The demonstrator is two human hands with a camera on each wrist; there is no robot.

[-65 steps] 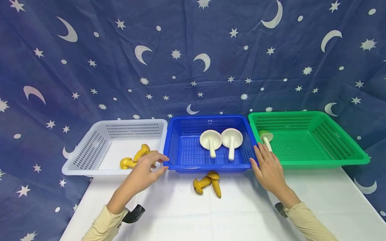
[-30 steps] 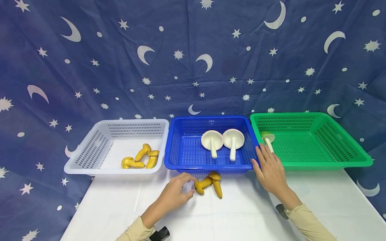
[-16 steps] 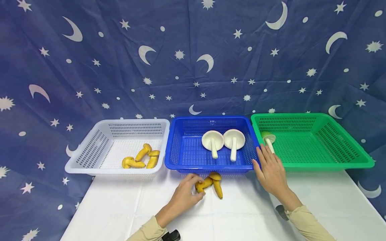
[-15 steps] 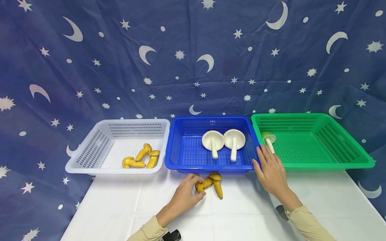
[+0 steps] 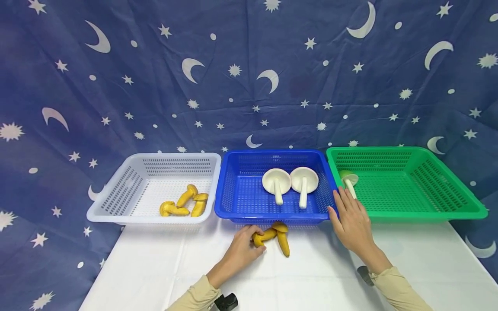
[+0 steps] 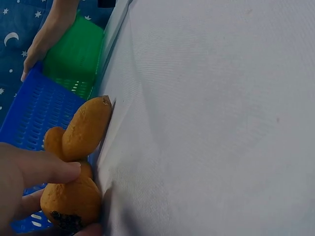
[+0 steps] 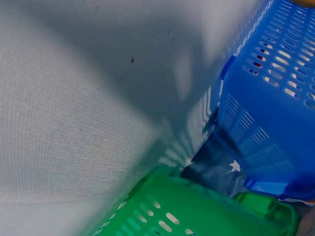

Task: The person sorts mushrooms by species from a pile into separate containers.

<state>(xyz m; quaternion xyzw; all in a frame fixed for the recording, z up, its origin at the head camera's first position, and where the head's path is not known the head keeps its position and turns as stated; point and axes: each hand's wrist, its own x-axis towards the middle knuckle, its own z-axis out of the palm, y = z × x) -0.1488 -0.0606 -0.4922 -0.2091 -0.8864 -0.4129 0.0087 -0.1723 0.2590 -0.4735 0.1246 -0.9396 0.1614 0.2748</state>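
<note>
My left hand (image 5: 242,251) pinches a yellow-brown mushroom (image 5: 266,235) by its cap, thumb and fingers on either side. In the left wrist view, a dark patch marks that mushroom's cap (image 6: 74,204). Its stem end touches a second yellow-brown mushroom (image 5: 283,244), which lies on the cloth in front of the blue basket (image 5: 249,215). My right hand (image 5: 353,224) rests, fingers extended, where the rims of the blue basket and the green basket (image 5: 420,214) meet. Just beyond its fingertips, a mushroom with a green cap and white stem (image 5: 349,179) lies in the green basket.
A white basket (image 5: 116,219) on the left holds several yellow mushrooms (image 5: 186,195). Two white mushrooms (image 5: 276,181) lie stems forward in the blue basket. All three baskets stand in a row on a white tablecloth (image 5: 303,285), against a blue curtain (image 5: 218,39) with moons and stars.
My left hand has moved from the white basket's front right corner to the mushrooms on the cloth and closed on the left one. My right hand has stayed on the rims.
</note>
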